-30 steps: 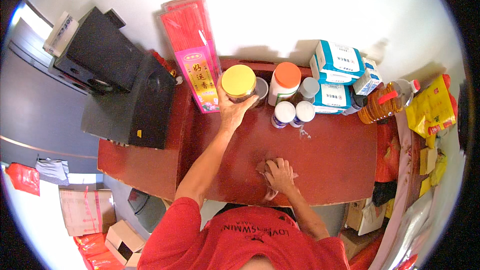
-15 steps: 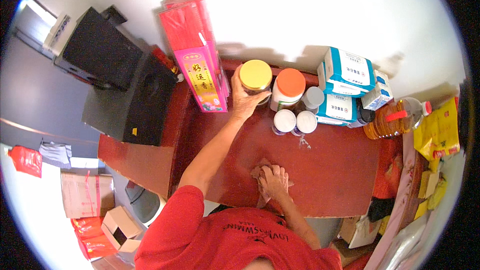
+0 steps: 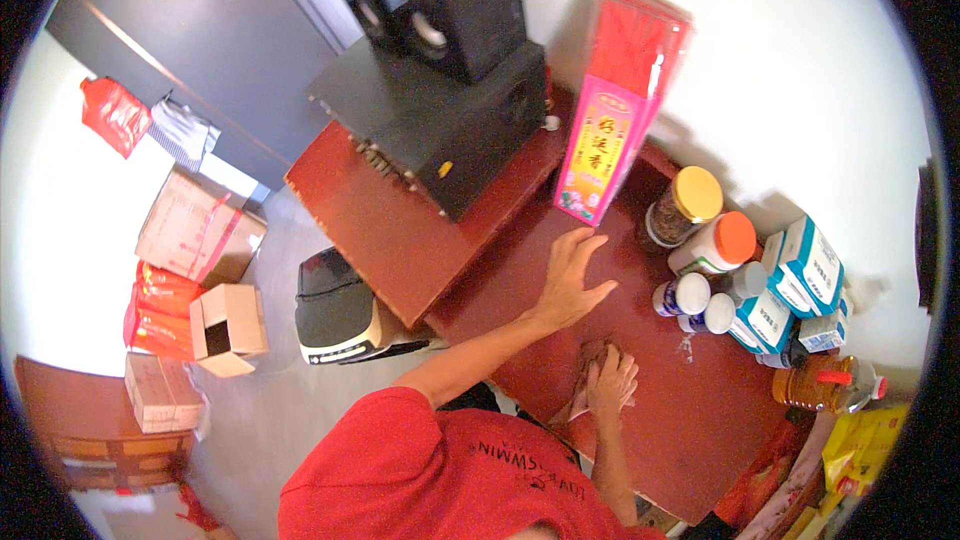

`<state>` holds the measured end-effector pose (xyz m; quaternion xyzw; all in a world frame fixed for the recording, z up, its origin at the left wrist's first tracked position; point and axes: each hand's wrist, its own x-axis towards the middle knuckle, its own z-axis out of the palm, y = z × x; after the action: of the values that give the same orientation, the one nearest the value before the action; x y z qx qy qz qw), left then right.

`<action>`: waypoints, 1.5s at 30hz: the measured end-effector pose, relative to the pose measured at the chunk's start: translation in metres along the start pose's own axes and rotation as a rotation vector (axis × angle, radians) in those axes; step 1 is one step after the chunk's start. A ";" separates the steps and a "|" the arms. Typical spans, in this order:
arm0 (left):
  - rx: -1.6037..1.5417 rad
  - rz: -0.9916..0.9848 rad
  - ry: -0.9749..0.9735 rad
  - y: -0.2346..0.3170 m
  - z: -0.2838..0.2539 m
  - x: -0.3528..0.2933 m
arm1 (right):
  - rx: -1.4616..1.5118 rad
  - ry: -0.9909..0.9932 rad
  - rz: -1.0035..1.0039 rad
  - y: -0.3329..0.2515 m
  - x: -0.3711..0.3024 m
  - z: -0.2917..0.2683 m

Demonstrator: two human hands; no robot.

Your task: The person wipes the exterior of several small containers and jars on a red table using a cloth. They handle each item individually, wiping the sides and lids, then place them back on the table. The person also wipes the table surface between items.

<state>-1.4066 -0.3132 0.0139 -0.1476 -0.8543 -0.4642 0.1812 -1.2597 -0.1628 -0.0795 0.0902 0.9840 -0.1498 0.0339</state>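
My left hand (image 3: 574, 282) hovers over the dark red tabletop (image 3: 690, 440) with its fingers apart and nothing in them. Its fingertips are just below the lower end of tall red and pink incense stick packets (image 3: 615, 110), which lean against the wall; touching or apart, I cannot tell. Nearer my body, my right hand (image 3: 612, 382) presses a crumpled brownish cloth (image 3: 583, 388) onto the tabletop. To the right of the packets is a clear jar with a yellow lid (image 3: 684, 208), then a white tub with an orange lid (image 3: 715, 242).
Two white-capped bottles (image 3: 683, 294), a grey-lidded jar (image 3: 745, 281) and blue-white boxes (image 3: 800, 275) crowd the back right, near an oil bottle (image 3: 825, 384). White specks (image 3: 686, 345) mark the table. A black speaker (image 3: 440, 5) stands on a black case (image 3: 440, 125) at left.
My left hand has let go of the yellow-lidded jar and drawn back toward the incense packets. The view has turned left. My right hand stays on the cloth.
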 end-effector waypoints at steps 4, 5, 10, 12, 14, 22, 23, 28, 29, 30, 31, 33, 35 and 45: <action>0.101 0.043 0.188 -0.019 -0.083 -0.025 | 0.408 -0.032 -0.146 0.016 0.033 0.034; 0.156 0.016 0.242 -0.022 -0.105 -0.030 | 0.689 -0.171 -0.135 -0.004 0.044 0.016; 0.364 -0.120 0.374 -0.062 -0.184 -0.044 | 1.125 -0.059 -0.202 -0.145 0.117 -0.074; 0.420 -0.149 0.328 -0.079 -0.203 -0.053 | 1.059 -0.033 -0.272 -0.185 0.156 -0.082; 0.408 -0.161 0.276 -0.097 -0.210 -0.058 | 1.042 0.144 -0.293 -0.207 0.206 -0.057; 0.012 -0.419 0.442 -0.119 -0.212 -0.073 | 0.193 0.291 -0.473 -0.248 0.187 0.010; -0.064 -0.432 0.451 -0.123 -0.214 -0.080 | 0.279 0.156 -0.348 -0.268 0.143 -0.011; -0.275 -0.359 0.393 -0.123 -0.222 -0.078 | 0.147 0.179 -0.578 -0.296 0.033 -0.002; -0.301 -0.366 0.404 -0.123 -0.226 -0.079 | 0.135 0.142 -0.595 -0.305 0.020 -0.003; -0.331 -0.372 0.407 -0.124 -0.230 -0.080 | 0.120 0.105 -0.604 -0.312 0.014 -0.005; -0.242 -0.382 0.424 -0.124 -0.237 -0.081 | 0.093 0.117 -0.607 -0.318 0.015 -0.007; -0.254 -0.404 0.563 -0.136 -0.244 -0.086 | 0.033 0.145 -0.602 -0.327 0.018 -0.010; -0.184 -0.462 0.658 -0.146 -0.255 -0.087 | 0.055 0.134 -0.623 -0.341 0.025 -0.006; -0.152 -0.470 0.565 -0.158 -0.301 -0.098 | -0.003 0.300 -0.631 -0.466 0.088 0.042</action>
<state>-1.3339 -0.6593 0.0054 0.1732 -0.7444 -0.5776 0.2870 -1.4315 -0.5977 0.0071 -0.1974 0.9577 -0.1366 -0.1589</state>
